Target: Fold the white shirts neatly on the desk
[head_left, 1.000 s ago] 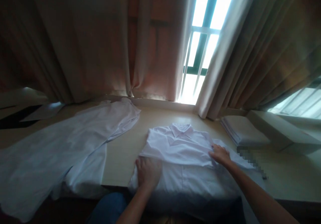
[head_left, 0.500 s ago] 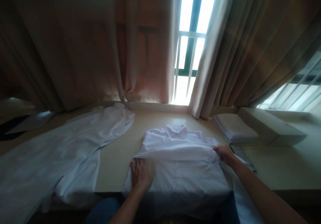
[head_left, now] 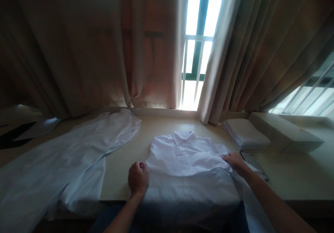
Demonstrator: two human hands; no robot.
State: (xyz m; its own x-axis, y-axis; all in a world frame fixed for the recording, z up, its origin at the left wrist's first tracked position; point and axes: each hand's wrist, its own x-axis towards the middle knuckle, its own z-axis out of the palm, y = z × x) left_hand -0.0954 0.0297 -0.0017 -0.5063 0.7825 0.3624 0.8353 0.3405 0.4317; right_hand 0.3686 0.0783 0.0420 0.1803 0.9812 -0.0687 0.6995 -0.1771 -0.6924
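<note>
A white collared shirt (head_left: 182, 160) lies front up on the table, its collar pointing away from me and its lower part hanging over the near edge. At its left side my left hand (head_left: 138, 178) is closed, fingers curled round the shirt's edge. The cloth inside that grip is mostly hidden. On the opposite side my right hand (head_left: 234, 161) pinches the shirt's fabric between thumb and fingers. Some white cloth trails down below the right forearm.
A heap of white garments (head_left: 78, 149) covers the left of the pale table (head_left: 120, 177) and hangs over its front. Toward the back right are a folded white cloth (head_left: 246, 133), a pale box (head_left: 285, 132) and a clipboard (head_left: 257, 167). Curtains (head_left: 156, 52) hang behind.
My left hand has gone from lying flat on the shirt to a closed grip at its left edge. The raised fold across the chest has spread down toward me. My right hand keeps its pinch.
</note>
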